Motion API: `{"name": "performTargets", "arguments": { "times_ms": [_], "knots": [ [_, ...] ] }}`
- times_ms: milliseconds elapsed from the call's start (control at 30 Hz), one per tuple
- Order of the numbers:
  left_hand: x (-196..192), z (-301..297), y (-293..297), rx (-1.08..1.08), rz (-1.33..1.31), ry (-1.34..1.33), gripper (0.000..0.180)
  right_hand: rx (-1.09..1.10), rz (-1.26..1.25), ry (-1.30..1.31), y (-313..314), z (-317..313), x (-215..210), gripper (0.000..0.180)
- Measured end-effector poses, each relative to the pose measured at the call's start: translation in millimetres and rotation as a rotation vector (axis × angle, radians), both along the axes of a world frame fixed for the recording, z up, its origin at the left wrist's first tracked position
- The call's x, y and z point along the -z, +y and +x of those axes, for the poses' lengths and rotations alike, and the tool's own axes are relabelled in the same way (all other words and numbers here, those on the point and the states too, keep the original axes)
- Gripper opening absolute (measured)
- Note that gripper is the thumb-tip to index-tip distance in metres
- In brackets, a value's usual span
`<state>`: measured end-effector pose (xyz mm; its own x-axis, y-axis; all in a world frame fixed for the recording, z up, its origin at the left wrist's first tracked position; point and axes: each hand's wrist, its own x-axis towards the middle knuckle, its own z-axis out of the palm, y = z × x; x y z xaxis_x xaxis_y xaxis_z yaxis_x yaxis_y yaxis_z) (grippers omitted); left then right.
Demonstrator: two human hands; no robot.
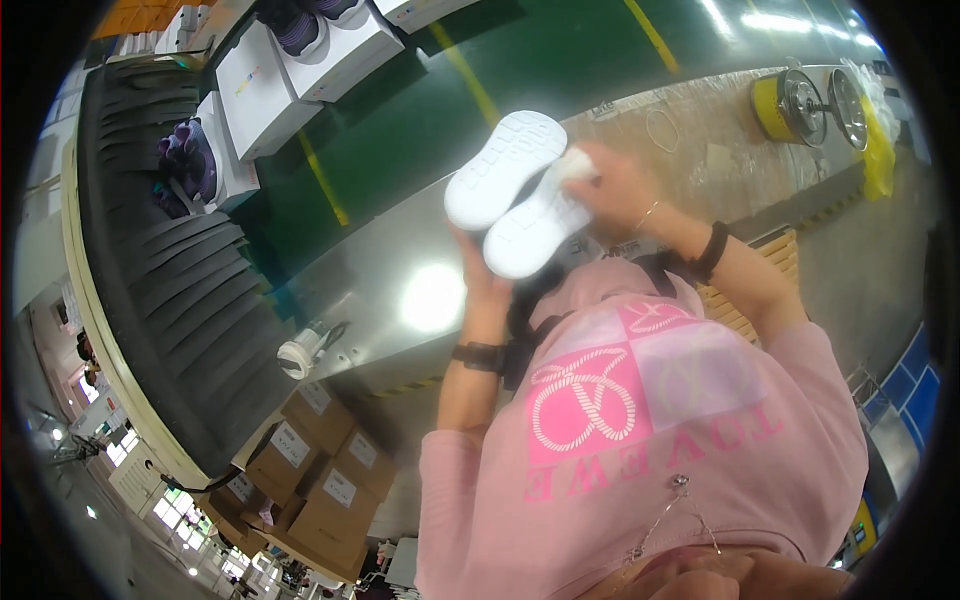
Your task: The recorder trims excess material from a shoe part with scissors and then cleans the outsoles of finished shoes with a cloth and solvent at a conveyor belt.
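Two shoes are held side by side with their white soles turned up, one sole [505, 170] on the far left and the other sole [525, 235] closer to me. My left hand [484, 275] grips the pair from below; most of its fingers are hidden behind the shoes. Blurred by motion, my right hand [615, 188] is at the far right end of the nearer sole. A small white wad [573, 166] shows at its closed fingertips, pressed against that sole. The uppers of the shoes are mostly out of sight.
A metal-edged bench [375, 300] with a green surface lies under my hands. White shoeboxes [262, 95] and purple sneakers [190, 165] are at the far left, near a conveyor with black strips [165, 300]. A yellow can [772, 108] stands right; cardboard boxes [335, 500] sit lower left.
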<state>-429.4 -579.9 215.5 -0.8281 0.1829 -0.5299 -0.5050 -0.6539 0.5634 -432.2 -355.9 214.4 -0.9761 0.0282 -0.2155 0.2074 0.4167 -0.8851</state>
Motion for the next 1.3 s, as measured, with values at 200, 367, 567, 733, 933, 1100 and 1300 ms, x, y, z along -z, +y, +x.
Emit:
{"name": "performTargets", "arguments": {
  "times_ms": [200, 367, 567, 733, 933, 1100, 1300],
  "knots": [
    [12.5, 11.1, -7.7, -0.056, 0.036, -0.18, 0.084, -0.449, -0.147, 0.254, -55.3, 17.4, -76.4, 0.04],
    [2.0, 3.1, 12.5, -0.11, 0.199, -0.21, 0.078, -0.296, -0.115, 0.264, 0.1, 38.0, -42.8, 0.037],
    [21.1, 0.9, 17.3, -0.103, 0.209, -0.011, 0.072, -0.031, -0.072, 0.165, 28.2, 50.2, -12.8, 0.037],
    [33.0, 4.0, 1.0, -0.131, 0.221, -0.161, 0.077, -0.195, -0.152, 0.287, 5.2, 54.9, -34.1, 0.038],
    [5.1, 10.6, 24.0, 0.024, -0.057, 0.086, 0.068, 0.156, -0.086, 0.094, 48.8, 66.7, 27.8, 0.047],
    [-2.8, 8.6, 27.8, 0.074, -0.129, 0.142, 0.073, 0.252, -0.064, -0.006, 52.2, 52.3, 37.0, 0.049],
    [-16.0, 5.6, 33.7, 0.15, -0.155, 0.186, 0.079, 0.374, -0.059, -0.113, 46.0, 7.6, 25.6, 0.052]
  ]
}}
